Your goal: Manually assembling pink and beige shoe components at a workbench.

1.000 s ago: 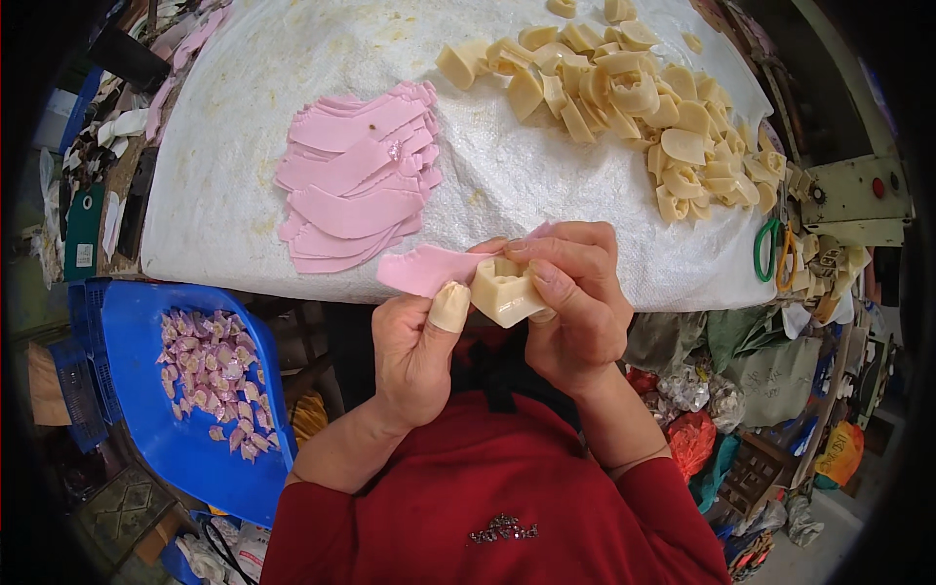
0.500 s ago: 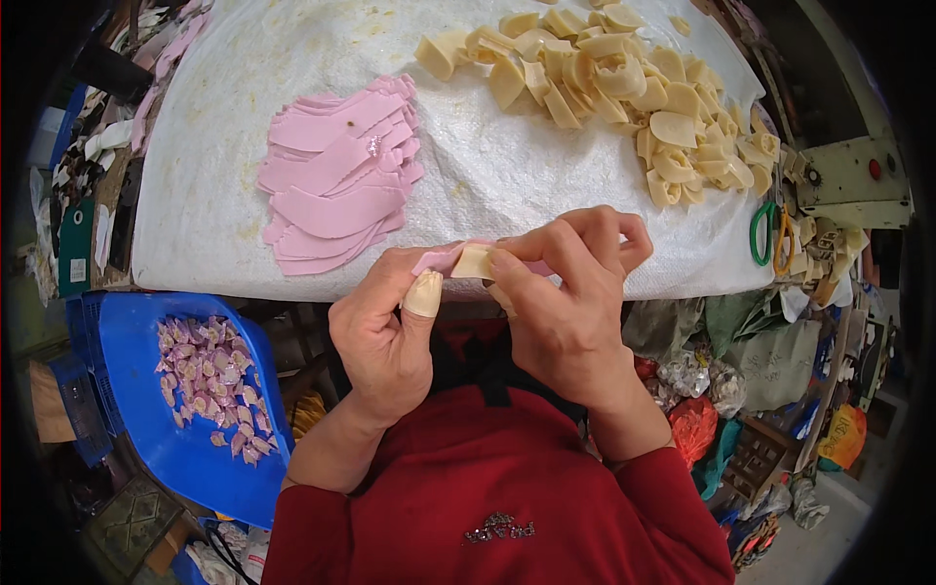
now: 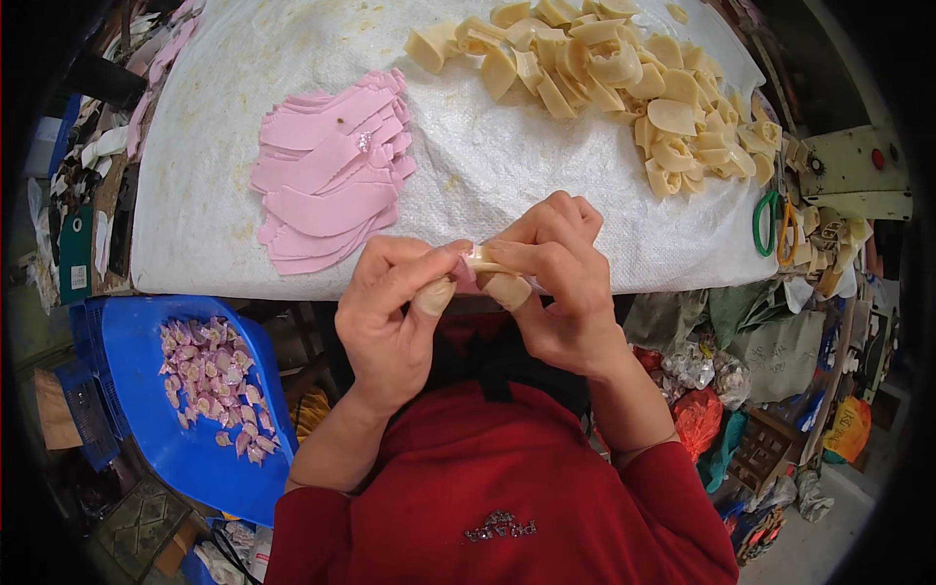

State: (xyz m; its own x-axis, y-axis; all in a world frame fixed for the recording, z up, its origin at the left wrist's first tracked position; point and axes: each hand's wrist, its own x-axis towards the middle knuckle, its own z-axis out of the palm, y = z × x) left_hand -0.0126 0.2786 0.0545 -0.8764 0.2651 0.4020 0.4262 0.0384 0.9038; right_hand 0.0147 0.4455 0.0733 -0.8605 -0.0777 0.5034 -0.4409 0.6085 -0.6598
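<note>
Cream piece (image 3: 482,258) and pink strip (image 3: 465,275) at centre, white cloth (image 3: 546,161) (yellow-blotched) upper middle, blue tub (image 3: 195,478) lower left, red top (image 3: 468,458) bottom middle

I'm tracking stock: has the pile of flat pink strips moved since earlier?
No; the pink pile keeps its place on the white woven sheet.

Red top (image 3: 439,468), plain red sleeves (image 3: 678,502); dark glittery emblem (image 3: 499,527); pale covers (image 3: 434,295) over both thumbs (image 3: 420,333).

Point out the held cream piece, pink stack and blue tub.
Cream piece (image 3: 482,261): head view, its visible part.
Pink stack (image 3: 330,177): head view, its middle.
Blue tub (image 3: 190,463): head view, bare inside.
</note>
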